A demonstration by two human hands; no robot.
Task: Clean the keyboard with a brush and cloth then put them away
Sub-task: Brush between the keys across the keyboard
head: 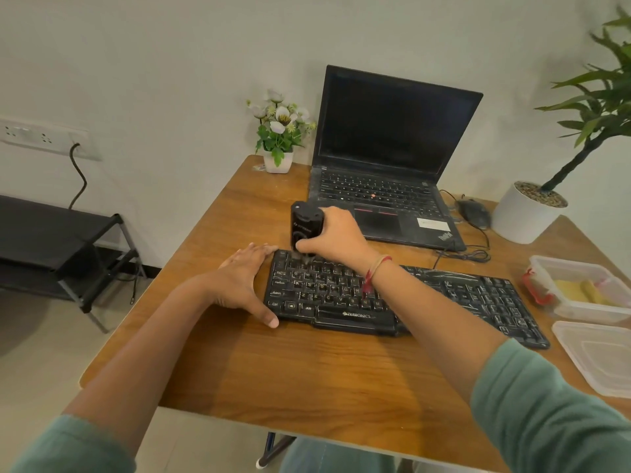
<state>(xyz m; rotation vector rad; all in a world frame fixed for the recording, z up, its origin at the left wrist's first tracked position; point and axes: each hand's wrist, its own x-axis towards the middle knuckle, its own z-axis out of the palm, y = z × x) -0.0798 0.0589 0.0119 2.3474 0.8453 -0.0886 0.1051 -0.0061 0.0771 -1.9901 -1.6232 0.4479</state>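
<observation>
Green sleeves (553, 414) frame a wooden table (307, 370). Beyond the fingers of the right hand (338, 233) stands an open ThinkPad laptop (392, 131), its screen dark. Under those fingers the black Zebronics keyboard (461, 295) lies flat on the table. Well to their right sits a clear plastic container (580, 268) holding something yellow. Straight-fingered, the left hand (242, 281) lies flat along the keyboard's left end, thumb at its front corner. The right hand's fingers curl round an upright black brush (305, 223), bristles touching the top-left keys.
</observation>
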